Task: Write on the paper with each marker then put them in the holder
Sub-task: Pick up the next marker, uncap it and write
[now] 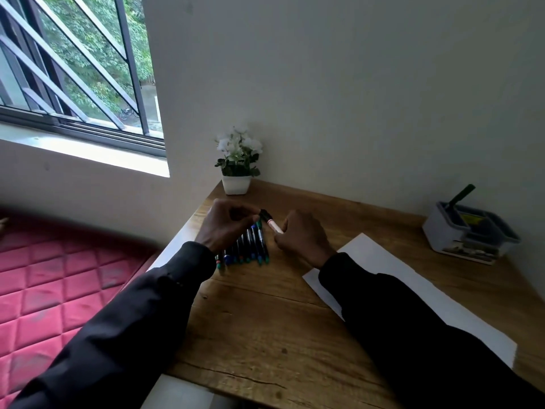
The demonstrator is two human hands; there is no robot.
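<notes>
Well, our left hand [227, 228] pinches the cap [265, 215] of a pink marker [275, 227]; our right hand [303, 234] grips its body. One dark marker [460, 195] stands in the holder [442, 234]. The row of markers [247, 246] waits on the tabletop [265, 320], and the paper [413, 287] looks blank, so we think most is left.

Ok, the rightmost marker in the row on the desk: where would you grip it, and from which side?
Probably its mid-barrel, coming from above and the right. The rightmost marker lies flat, its left side packed against the row of markers, while its right side faces bare desk, leaving room for a finger there.
</notes>
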